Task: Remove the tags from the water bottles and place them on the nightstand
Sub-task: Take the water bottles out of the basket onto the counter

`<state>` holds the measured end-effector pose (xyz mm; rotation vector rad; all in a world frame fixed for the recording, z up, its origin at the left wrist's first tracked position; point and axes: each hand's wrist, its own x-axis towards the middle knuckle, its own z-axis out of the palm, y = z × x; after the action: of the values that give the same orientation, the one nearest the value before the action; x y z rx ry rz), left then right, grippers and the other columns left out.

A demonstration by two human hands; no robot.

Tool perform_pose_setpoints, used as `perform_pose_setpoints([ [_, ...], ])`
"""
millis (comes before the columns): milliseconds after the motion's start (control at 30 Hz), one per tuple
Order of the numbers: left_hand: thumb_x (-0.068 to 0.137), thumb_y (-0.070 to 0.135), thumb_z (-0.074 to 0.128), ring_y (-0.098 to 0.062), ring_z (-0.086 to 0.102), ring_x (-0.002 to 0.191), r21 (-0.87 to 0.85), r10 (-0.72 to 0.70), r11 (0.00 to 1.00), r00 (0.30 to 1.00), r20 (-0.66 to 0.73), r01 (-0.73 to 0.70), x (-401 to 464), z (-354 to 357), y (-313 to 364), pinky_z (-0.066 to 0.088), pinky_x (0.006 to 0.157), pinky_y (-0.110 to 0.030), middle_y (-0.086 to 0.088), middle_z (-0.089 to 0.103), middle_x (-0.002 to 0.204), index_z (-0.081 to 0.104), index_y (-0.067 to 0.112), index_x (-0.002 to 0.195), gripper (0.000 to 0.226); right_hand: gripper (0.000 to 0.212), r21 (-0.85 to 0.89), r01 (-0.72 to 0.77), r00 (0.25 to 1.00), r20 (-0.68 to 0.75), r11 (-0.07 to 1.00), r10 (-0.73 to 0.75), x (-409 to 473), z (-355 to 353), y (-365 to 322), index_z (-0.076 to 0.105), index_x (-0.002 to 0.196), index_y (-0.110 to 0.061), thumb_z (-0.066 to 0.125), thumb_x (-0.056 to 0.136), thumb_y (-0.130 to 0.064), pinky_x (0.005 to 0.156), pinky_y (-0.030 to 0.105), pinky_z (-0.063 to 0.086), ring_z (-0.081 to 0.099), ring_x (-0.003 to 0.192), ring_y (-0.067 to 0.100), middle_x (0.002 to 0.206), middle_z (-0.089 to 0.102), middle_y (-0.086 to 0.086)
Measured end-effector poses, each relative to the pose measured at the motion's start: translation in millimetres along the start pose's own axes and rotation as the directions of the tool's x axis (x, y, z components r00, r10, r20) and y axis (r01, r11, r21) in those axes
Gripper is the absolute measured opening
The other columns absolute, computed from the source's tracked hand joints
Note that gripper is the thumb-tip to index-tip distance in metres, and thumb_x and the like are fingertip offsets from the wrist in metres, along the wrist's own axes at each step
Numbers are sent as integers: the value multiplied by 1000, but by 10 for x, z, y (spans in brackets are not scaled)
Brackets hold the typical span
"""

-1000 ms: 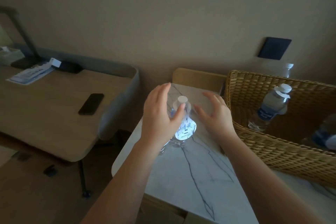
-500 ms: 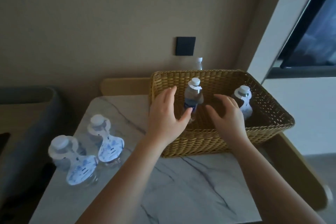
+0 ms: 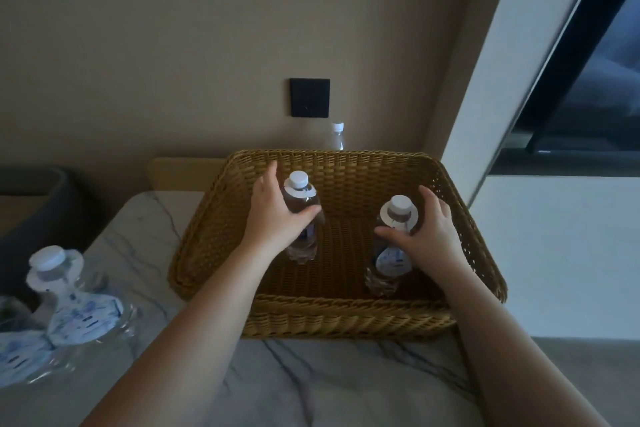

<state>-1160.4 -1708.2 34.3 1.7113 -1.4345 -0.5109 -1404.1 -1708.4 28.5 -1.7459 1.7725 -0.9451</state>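
Note:
Two water bottles with white caps and paper neck tags stand inside a wicker basket [image 3: 346, 317] on the marble nightstand [image 3: 311, 385]. My left hand [image 3: 277, 218] wraps around the left bottle [image 3: 299, 191], thumb across its front. My right hand [image 3: 429, 232] closes around the right bottle [image 3: 398, 215], whose tag [image 3: 393, 262] hangs down its front. At the left edge of the nightstand stand two more tagged bottles: one [image 3: 55, 274] with a white-and-blue tag [image 3: 83, 317], and another [image 3: 14, 357] cut off by the frame.
Behind the basket another bottle [image 3: 336, 135] stands against the wall under a black wall plate [image 3: 309, 97]. A wooden headboard edge [image 3: 183, 173] and a grey padded seat edge [image 3: 31, 201] lie to the left. A dark window [image 3: 585, 80] is at the right.
My view swung right from the desk side to the basket. My left hand let go of a tagged bottle on the nightstand. Both hands reached into the basket and closed on one bottle each.

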Motion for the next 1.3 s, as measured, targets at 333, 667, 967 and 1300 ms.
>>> perform_pose_setpoints([
  [333, 61, 31, 89, -24, 49, 125, -77, -209, 973, 972, 109, 218, 316, 216, -128, 42, 89, -30, -2, 51, 133, 38, 19, 135, 91, 73, 21, 30, 996, 78, 999, -32, 111, 43, 30, 43, 127, -12, 83, 68, -28, 75, 28, 41, 52, 103, 19, 120, 57, 9],
  [667, 61, 32, 87, -21, 55, 112, -55, -188, 981, 982, -16, 186, 243, 240, -105, 45, 74, -22, 3, 57, 116, 48, 19, 126, 76, 73, 22, 84, 986, 143, 996, -87, 110, 98, 57, 41, 121, -15, 86, 64, -26, 65, 19, 36, 48, 95, 12, 104, 50, -4],
  [967, 65, 30, 86, -15, 59, 112, -213, -90, 976, 982, -169, 52, -61, -221, 258, 53, 88, -36, 5, 63, 120, 53, 23, 123, 66, 68, -10, 184, 972, 149, 983, -180, 87, 125, 18, 47, 122, -13, 84, 66, -23, 72, 23, 39, 51, 93, 12, 109, 60, 3],
  [1300, 72, 19, 79, -10, 68, 98, -409, 76, 882, 929, -363, -232, -639, -1232, 898, 57, 80, -29, 3, 71, 107, 58, 18, 114, 46, 54, 244, 420, 907, -82, 874, -413, -264, -211, -747, 47, 106, -28, 83, 65, -28, 61, 15, 38, 52, 81, -4, 89, 53, -22],
])
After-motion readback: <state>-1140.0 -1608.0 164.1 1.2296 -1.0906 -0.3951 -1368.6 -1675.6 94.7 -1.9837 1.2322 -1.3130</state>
